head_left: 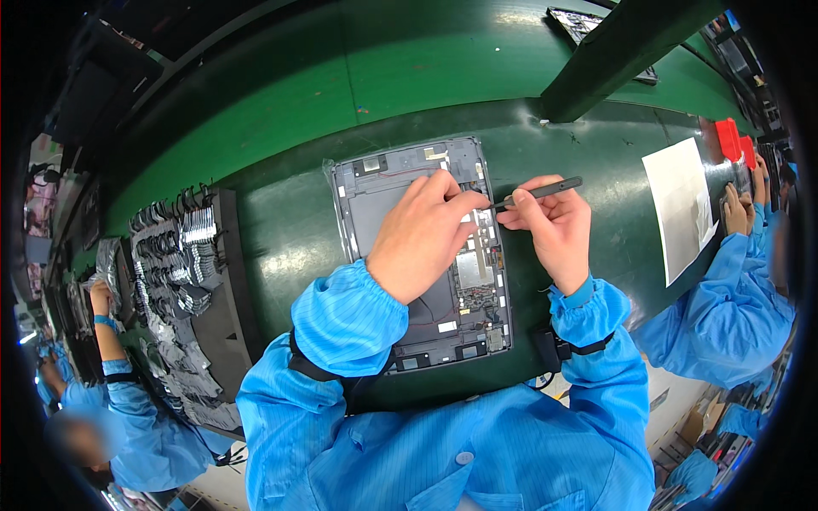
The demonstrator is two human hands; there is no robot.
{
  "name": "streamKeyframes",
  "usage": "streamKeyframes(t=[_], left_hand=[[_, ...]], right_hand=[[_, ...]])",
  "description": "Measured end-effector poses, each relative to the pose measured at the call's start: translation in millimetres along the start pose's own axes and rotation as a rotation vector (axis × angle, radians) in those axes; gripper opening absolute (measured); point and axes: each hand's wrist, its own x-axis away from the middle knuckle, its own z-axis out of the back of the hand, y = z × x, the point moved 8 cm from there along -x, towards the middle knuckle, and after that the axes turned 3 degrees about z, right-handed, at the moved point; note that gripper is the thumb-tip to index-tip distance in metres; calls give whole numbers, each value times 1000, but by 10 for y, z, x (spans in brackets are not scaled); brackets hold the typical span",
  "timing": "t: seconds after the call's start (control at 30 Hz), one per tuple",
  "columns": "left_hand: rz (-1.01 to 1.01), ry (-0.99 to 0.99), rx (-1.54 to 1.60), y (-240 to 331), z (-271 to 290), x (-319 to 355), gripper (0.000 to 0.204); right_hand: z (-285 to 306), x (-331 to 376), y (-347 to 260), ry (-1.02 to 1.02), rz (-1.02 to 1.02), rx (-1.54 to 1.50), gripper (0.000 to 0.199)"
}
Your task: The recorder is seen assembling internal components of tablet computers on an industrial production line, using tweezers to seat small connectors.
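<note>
An open grey tablet-like device housing (415, 311) lies on the green bench in front of me, with circuit boards, thin cables and speakers showing along its right side. My left hand (423, 226) reaches over it, its fingers bent and closed together at the upper right edge. Whatever those fingertips pinch or press is hidden. In my right hand (555, 223), just beyond that edge, is a slim black hand tool (558, 186) held between thumb and fingers. Its narrow tip points left to the edge by my left fingertips.
Left of the housing stands a dark tray (230, 281) of black cables and silvery parts. A white sheet (679, 209) and red bins (728, 139) sit to the right. A dark post (609, 55) rises at the back. Co-workers' arms (711, 272) are at both sides.
</note>
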Motion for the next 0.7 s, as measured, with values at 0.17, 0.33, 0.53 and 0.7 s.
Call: streamKeyframes(t=[0.17, 0.33, 0.53, 0.7], left_hand=[[0, -2, -1, -4, -3, 5, 30], [12, -3, 7, -4, 1, 13, 30], [8, -1, 13, -14, -7, 9, 31], [-3, 4, 19, -21, -10, 16, 31]], right_hand=[[-12, 29, -36, 22, 40, 31, 12], [3, 35, -60, 53, 37, 30, 11], [3, 28, -38, 37, 22, 24, 11], [-8, 10, -10, 33, 1, 4, 11]])
